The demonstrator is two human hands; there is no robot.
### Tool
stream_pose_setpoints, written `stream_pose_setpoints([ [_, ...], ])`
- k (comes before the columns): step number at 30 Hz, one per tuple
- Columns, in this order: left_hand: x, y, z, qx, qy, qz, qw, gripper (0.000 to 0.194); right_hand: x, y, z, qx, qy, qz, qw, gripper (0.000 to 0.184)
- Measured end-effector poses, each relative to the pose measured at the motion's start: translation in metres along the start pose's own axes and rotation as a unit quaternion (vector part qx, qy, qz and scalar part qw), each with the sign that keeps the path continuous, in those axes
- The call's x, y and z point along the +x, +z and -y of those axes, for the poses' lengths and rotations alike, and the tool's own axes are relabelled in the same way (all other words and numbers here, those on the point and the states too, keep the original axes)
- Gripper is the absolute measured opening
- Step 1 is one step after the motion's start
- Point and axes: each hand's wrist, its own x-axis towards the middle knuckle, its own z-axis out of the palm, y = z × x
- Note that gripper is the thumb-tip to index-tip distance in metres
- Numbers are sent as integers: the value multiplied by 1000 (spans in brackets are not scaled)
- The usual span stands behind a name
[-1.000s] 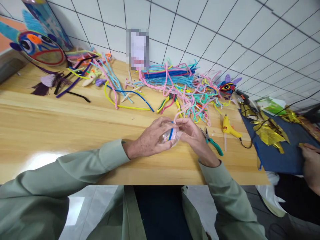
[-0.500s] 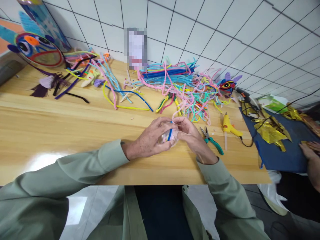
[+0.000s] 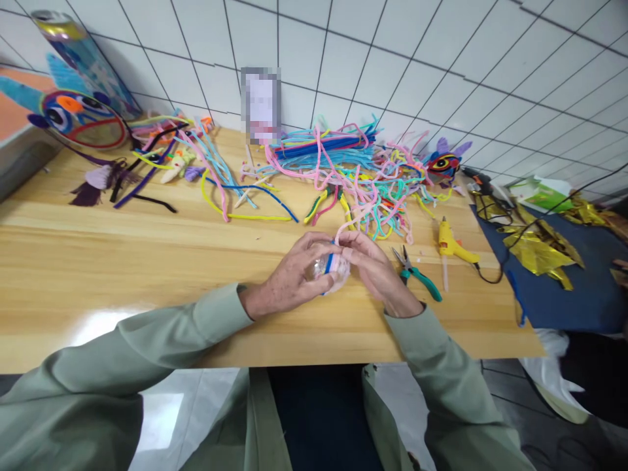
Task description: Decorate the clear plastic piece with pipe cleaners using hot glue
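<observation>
While 2 hands (image 3: 294, 271) (image 3: 377, 267), part curled, hold 1 clear rnd item (image 3: 332, 263), 1 pr pliers (image 3: 422, 279), 1 glue gun (image 3: 449, 243) nearby

Grey-green long-sleeved cloth jacket (image 3: 263, 418) across lower frame, open front, plain cuffs (image 3: 223, 311), dark navy top (image 3: 321, 422) at bottom centre

Crumpled gold foil (image 3: 542, 250) on blue surface (image 3: 583, 297)
</observation>
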Motion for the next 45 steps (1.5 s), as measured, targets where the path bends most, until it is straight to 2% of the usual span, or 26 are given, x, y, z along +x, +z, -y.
stream_pose_setpoints([
  [4, 2, -4, -3, 7, -2, 10, 1000, 40, 7, 5, -5, 41, 0, -19, 999, 25],
  [8, 4, -7, -7, 21, -8, 34, 999, 44, 12, 9, -7, 83, 5, -18, 996, 30],
  [16, 6, -11, -12, 39, 18, 68, 997, 44, 16, 12, -14, 84, 18, -47, 995, 26],
  [20, 3, -9, -8, 50, 26, 59, 997, 47, 14, 16, -14, 95, 30, -76, 992, 19],
  [28, -2, -1, 5, 93, 67, 19, 993, 54, 14, 17, -5, 73, -4, -70, 995, 12],
  [34, -2, -1, 1, 86, 50, 16, 995, 48, 14, 20, -9, 74, -6, -81, 994, 13],
  [40, 0, -5, -8, 79, 13, 13, 997, 32, 13, 22, -14, 55, -19, -79, 995, 13],
  [45, 0, -6, -13, 72, -12, 27, 997, 31, 13, 23, -16, 63, -20, -90, 994, 14],
])
